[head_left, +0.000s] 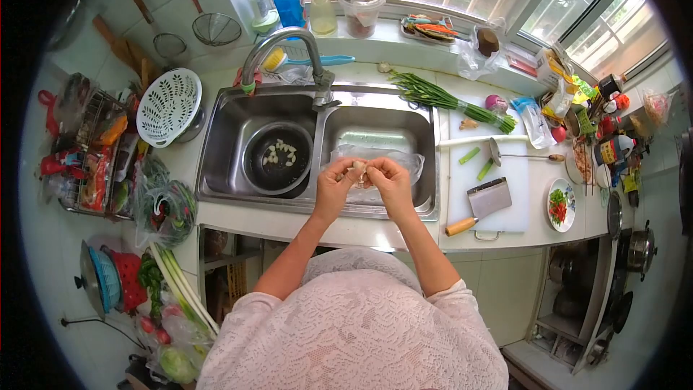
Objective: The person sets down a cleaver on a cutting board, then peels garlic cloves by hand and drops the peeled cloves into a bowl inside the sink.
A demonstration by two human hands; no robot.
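Over the front of the right sink basin [375, 130], my left hand [335, 186] and my right hand [390, 182] meet with bent fingers. Both pinch a small pale garlic clove [359, 166], with some papery skin hanging below it. Beneath my hands a clear plastic bag [411, 165] lies in the basin. To the left, a dark round bowl [278, 180] sits in the left basin [224, 123], with several whitish peeled garlic cloves [280, 153] in it. The fingers partly hide the clove.
On the right, a white cutting board [516, 209] bears a cleaver [489, 198], a ladle [520, 154], green stalk pieces and a bundle of green stems [447, 97]. Beside it stands a plate of chopped red and green pieces [560, 206]. The faucet [289, 35] arches behind; a white colander [169, 107] stands left.
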